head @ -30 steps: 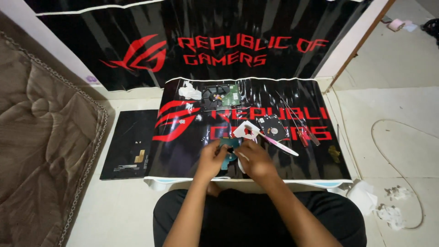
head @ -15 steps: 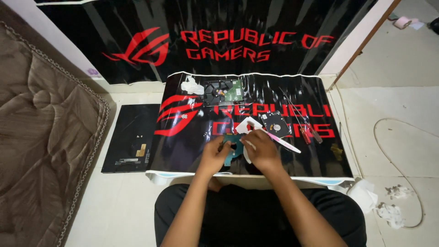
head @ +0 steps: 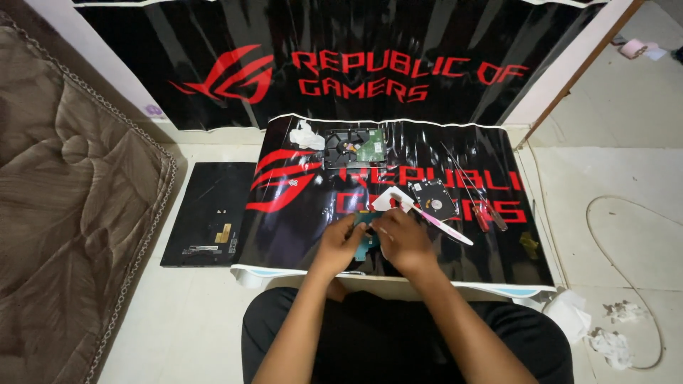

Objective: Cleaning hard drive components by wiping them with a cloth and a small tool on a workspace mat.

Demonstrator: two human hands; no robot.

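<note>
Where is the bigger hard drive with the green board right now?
In the head view, the hard drive lies at the far edge of the black mat, left of centre, beside a crumpled white tissue, well beyond both hands.

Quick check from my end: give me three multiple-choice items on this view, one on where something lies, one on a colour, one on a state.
1. Where does the large hard drive lie?
A. at the mat's far edge
B. on the quilt
C. on the person's lap

2. What colour is the small circuit board between the hands?
A. yellow
B. teal
C. white

3. What are the two hands doing?
A. both rest flat on the floor
B. both meet on the small board
C. one lifts the black panel

Answers: 1 A, it sits by the far rim of the black mat. 2 B, teal shows between the fingers. 3 B, the left hand and right hand close on it together.
</note>
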